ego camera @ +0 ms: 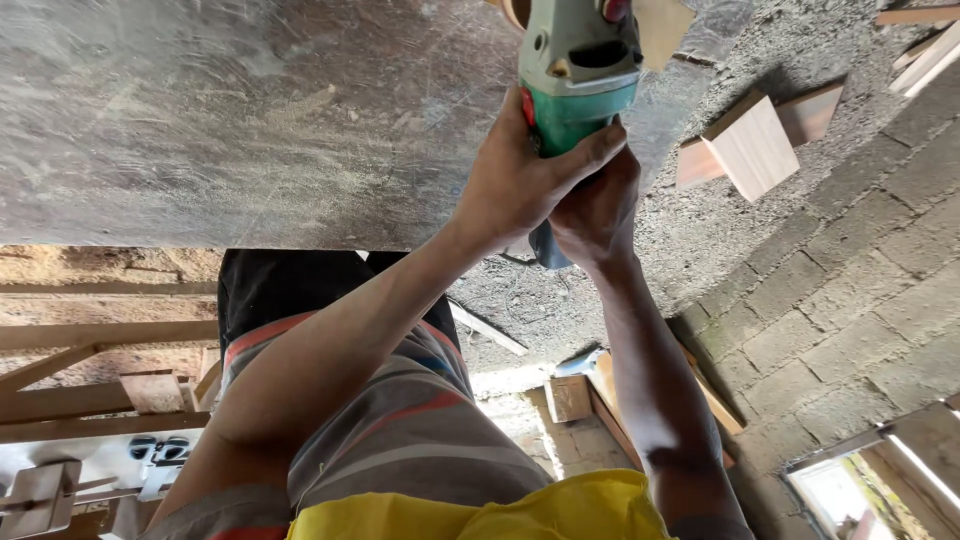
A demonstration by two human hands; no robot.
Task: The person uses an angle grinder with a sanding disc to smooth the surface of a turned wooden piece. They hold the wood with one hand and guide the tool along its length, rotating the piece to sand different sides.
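Green plastic and grey metal make up the body of the handheld power grinder [577,70], which sits at the top centre of the head view, over the right end of a broad, dusty grey workbench top [230,120]; both hands are wrapped round its rear handle; the left hand [525,180] grasps the green body from the left with its fingers curled over the top of the handle, and the right hand [595,205] is clenched round the handle just beside and partly under the left, the two hands touching each other; a red switch on the tool shows just beside the left hand's fingers; pale sawdust lies scattered across the bench surface; a small pale wooden piece [662,28] shows right of the grinder's head, touching the top edge of the picture; further right, a light rectangular wooden block [755,148] lies on the gritty grey ground [700,220] with a reddish-brown wooden offcut [810,112] behind it; rough grey masonry blocks [850,300] fill the right side; near the person, a grey-and-red striped shirt [400,420] and a strip of yellow cloth [520,510] show low in the frame; bare wooden framing [90,370] stands at the lower left.
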